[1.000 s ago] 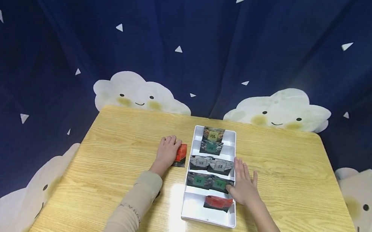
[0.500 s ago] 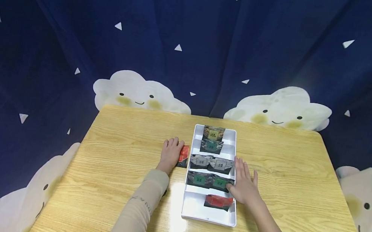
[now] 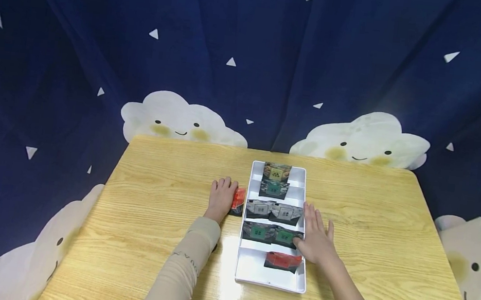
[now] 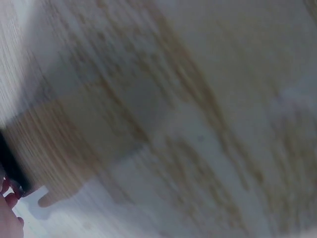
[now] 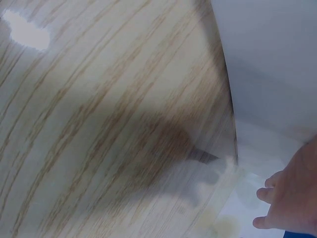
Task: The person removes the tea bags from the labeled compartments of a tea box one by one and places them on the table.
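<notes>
Left grip (image 3: 220,199) pinches a red-and-black packet (image 3: 238,199) by its 9 o'clock edge; my left wrist view catches just fingertips and a dark end around 8 o'clock. Packet's on or barely above the counter (image 3: 160,200), can't tell which, just beside the white tray (image 3: 249,268) at its 3 o'clock. My right grip (image 3: 317,244) is loose, fingers straight along the tray's 3 o'clock side, thumb over the rim, overlapping a green packet (image 3: 283,237). Tray has five compartments, running 12 to 6: yellow-labelled packet (image 3: 276,172); teal packet (image 3: 274,189); two grey packets (image 3: 285,214); that green packet plus its twin (image 3: 258,231) at 9 o'clock; red packet (image 3: 283,260) toward 3 o'clock. Past the counter, at 12 o'clock, I get navy curtain (image 3: 253,24), white triangles, smiling clouds (image 3: 216,125).
</notes>
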Demonstrator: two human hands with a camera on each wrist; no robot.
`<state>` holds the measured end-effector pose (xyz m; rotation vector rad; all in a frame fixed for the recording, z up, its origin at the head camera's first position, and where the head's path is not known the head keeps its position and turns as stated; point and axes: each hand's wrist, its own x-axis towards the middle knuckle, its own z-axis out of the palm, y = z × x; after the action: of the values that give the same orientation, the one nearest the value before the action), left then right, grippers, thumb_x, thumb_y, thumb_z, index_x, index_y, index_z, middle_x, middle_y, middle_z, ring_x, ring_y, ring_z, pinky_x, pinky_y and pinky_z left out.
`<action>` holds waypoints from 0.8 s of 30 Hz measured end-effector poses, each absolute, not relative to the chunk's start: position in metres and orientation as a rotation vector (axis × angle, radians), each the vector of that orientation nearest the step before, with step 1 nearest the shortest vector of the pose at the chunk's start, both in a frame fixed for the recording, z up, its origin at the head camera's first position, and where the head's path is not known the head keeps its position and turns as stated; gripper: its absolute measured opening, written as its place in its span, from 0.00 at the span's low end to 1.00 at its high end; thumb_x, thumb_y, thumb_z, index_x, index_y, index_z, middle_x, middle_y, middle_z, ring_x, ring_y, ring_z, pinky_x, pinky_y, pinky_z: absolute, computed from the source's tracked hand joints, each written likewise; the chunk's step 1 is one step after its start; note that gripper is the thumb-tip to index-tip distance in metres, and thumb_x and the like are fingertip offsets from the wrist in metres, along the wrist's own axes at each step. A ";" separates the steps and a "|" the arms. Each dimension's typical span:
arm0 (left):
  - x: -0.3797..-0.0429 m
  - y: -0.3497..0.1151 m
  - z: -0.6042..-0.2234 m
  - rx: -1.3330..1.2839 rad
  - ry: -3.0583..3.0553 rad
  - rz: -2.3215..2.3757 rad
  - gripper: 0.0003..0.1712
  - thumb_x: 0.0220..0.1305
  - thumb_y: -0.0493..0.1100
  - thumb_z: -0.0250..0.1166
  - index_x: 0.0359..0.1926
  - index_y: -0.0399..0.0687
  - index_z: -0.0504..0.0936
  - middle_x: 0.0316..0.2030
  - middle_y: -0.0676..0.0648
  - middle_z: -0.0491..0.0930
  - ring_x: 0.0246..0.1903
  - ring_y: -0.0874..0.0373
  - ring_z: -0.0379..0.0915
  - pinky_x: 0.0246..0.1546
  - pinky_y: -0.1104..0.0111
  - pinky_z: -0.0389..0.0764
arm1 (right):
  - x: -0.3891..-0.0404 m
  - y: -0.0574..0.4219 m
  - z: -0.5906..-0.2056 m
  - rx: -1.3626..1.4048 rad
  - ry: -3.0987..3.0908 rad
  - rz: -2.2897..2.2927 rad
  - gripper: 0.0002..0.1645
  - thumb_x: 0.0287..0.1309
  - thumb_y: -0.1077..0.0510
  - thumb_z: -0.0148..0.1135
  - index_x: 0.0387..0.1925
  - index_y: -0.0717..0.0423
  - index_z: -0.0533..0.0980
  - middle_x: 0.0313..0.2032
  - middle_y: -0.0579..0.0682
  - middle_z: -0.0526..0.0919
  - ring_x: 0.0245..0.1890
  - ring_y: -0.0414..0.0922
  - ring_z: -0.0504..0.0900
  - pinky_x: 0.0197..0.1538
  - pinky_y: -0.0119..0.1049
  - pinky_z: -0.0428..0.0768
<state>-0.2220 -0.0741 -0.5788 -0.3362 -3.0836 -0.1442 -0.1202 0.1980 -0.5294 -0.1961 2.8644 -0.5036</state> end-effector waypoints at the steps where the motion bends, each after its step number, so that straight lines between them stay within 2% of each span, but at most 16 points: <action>1: -0.222 -0.074 -0.579 -0.330 -3.086 -0.151 0.10 0.67 0.42 0.42 0.44 0.51 0.69 0.44 0.46 0.64 0.47 0.49 0.60 0.50 0.57 0.59 | -0.120 0.198 -0.530 -0.195 2.863 -0.500 0.59 0.47 0.48 0.56 0.70 0.56 0.30 0.70 0.63 0.38 0.68 0.61 0.40 0.62 0.63 0.31; 14: -0.224 -0.076 -0.580 -0.277 -3.105 -0.314 0.11 0.71 0.47 0.44 0.42 0.49 0.70 0.43 0.45 0.67 0.46 0.48 0.62 0.50 0.56 0.60 | -0.119 0.198 -0.529 -0.193 2.863 -0.509 0.59 0.47 0.48 0.57 0.70 0.56 0.31 0.70 0.62 0.38 0.68 0.61 0.40 0.62 0.63 0.31; 19: -0.225 -0.078 -0.576 -0.230 -3.096 -0.387 0.12 0.71 0.48 0.43 0.44 0.50 0.69 0.46 0.45 0.69 0.49 0.49 0.63 0.55 0.55 0.59 | -0.118 0.197 -0.527 -0.197 2.864 -0.508 0.59 0.48 0.49 0.56 0.70 0.55 0.30 0.70 0.62 0.38 0.68 0.61 0.40 0.62 0.63 0.31; 24: -0.218 -0.081 -0.572 -0.244 -3.012 -0.413 0.14 0.70 0.46 0.43 0.49 0.48 0.70 0.47 0.45 0.71 0.49 0.49 0.64 0.54 0.55 0.60 | -0.118 0.196 -0.525 -0.202 2.873 -0.504 0.59 0.48 0.49 0.56 0.70 0.55 0.30 0.70 0.63 0.39 0.68 0.61 0.41 0.62 0.63 0.32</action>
<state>-0.2185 -0.0805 -0.5716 -0.2438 -3.0117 -0.4132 -0.1181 0.1963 -0.5250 -0.2018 2.8725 -0.5036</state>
